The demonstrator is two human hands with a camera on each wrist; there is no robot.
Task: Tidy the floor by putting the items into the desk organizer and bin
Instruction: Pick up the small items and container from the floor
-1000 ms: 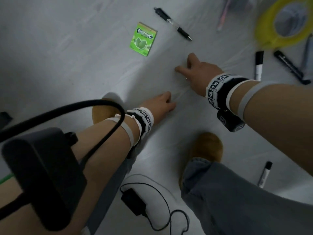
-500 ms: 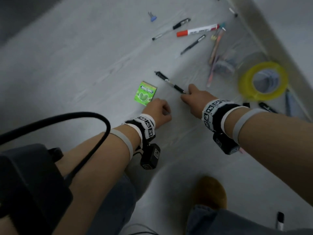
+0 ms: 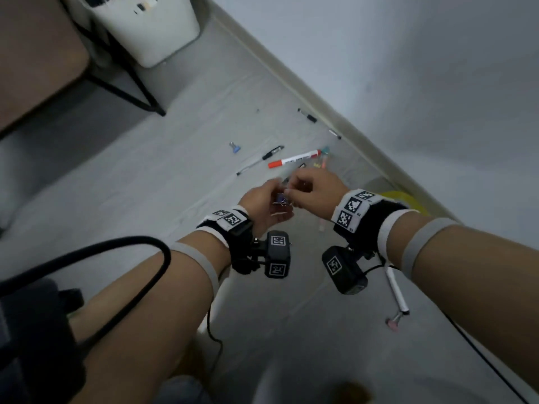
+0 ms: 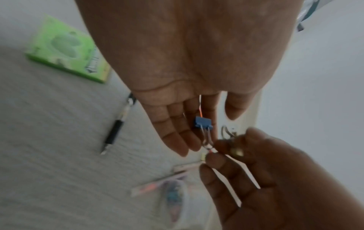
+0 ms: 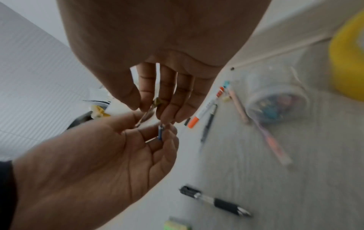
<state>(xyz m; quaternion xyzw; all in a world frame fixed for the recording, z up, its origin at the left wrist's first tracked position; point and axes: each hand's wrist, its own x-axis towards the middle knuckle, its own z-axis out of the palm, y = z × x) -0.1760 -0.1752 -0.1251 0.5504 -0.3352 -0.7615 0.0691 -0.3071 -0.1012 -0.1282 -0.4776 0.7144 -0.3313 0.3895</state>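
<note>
Both hands meet in the air above the floor. My left hand point(image 3: 262, 199) lies palm up with relaxed fingers point(image 4: 173, 130), and a small blue binder clip point(image 4: 202, 123) rests on them. My right hand point(image 3: 309, 191) pinches a yellowish binder clip point(image 5: 157, 101) between thumb and forefinger, and its fingertips point(image 4: 212, 157) also touch the wire handles of the blue clip. The white bin point(image 3: 151, 27) stands at the far left by the desk leg. No desk organizer is in view.
On the floor lie a red-capped marker point(image 3: 294, 159), black pens point(image 3: 259, 160), another blue clip point(image 3: 234, 147), a yellow tape roll point(image 3: 405, 199), a white marker point(image 3: 396, 293), a green gum box point(image 4: 67, 49) and a clear jar of clips point(image 5: 275, 105). The wall runs along the right.
Both hands have risen from the floor and come together, with clips now in them. The head view has swung up, bringing the bin and desk into sight.
</note>
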